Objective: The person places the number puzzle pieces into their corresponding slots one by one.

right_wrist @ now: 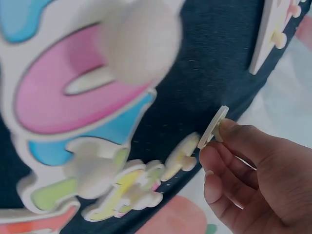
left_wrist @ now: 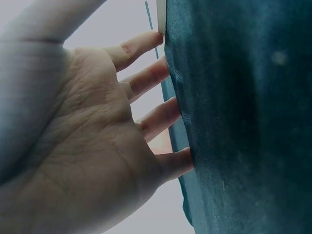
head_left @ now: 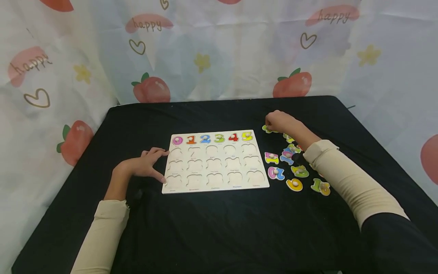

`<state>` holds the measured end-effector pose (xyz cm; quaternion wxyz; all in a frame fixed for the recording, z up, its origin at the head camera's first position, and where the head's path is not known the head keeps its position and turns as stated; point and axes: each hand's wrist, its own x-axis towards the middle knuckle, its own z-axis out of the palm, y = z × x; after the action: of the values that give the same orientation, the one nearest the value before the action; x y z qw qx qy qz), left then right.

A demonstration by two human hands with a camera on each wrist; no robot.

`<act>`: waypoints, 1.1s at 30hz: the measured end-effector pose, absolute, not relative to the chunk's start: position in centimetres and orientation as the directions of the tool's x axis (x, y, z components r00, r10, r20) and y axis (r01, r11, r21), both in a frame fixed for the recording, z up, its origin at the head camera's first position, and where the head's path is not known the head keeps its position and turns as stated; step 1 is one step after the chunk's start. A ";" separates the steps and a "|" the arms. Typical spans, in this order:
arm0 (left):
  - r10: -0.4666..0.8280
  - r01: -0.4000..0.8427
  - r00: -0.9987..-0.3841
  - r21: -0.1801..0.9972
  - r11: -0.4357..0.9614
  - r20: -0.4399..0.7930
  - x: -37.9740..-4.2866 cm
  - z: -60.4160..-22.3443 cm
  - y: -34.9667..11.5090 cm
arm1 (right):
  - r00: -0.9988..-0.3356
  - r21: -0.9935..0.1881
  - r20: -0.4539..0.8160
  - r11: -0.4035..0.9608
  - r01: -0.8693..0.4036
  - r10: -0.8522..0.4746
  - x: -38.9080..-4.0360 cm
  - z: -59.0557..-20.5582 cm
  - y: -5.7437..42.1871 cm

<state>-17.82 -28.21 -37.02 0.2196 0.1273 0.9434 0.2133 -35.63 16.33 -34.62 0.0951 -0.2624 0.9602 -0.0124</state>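
Note:
A cream number puzzle board [head_left: 202, 167] lies flat on a black cloth, its top row holding knobbed pieces 0 to 5 above rows of bare recesses. My left hand [head_left: 143, 165] rests at the board's left edge, thumb and fingers spread apart and touching it. Beyond the board's far right corner, my right hand [head_left: 285, 122] pinches a knobbed number puzzle piece. In the right wrist view this piece [right_wrist: 212, 129] is edge-on, its knob between thumb and fingers, and its printed face is hidden. Green [head_left: 266, 129] shows under the fingers in the head view.
Several loose knobbed number pieces lie right of the board, among them a yellow one [head_left: 294, 185], a green and yellow one [head_left: 321, 187] and a pink and blue one [head_left: 275, 173]. My right forearm [head_left: 352, 182] passes over part of this group. A patterned curtain [head_left: 219, 49] hangs behind the table.

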 end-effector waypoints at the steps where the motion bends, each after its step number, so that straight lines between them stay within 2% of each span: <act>1: 0.335 0.147 -0.870 0.459 0.876 -0.361 -17.8 -37.0 -28.2 | -0.843 -0.071 -0.169 0.859 -0.506 -0.511 -35.6 -34.5 16.3; 13: 0.330 0.139 -0.867 0.456 0.879 -0.373 -17.7 -37.2 -28.3 | -0.811 -0.102 -0.128 0.821 -0.562 -0.571 -34.1 -32.3 13.9; 27: 0.330 0.143 -0.871 0.454 0.879 -0.364 -17.8 -37.1 -28.3 | -0.690 -0.177 -0.072 0.690 -0.702 -0.721 -32.0 -31.4 9.7; 33: 0.328 0.142 -0.873 0.455 0.879 -0.361 -17.8 -37.0 -28.2 | -0.649 -0.189 -0.087 0.652 -0.734 -0.756 -31.5 -31.4 8.1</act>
<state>-17.83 -28.23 -36.98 0.2191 0.1246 0.9442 0.2120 -31.53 8.10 -31.44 0.0790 -0.4115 0.9054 -0.0682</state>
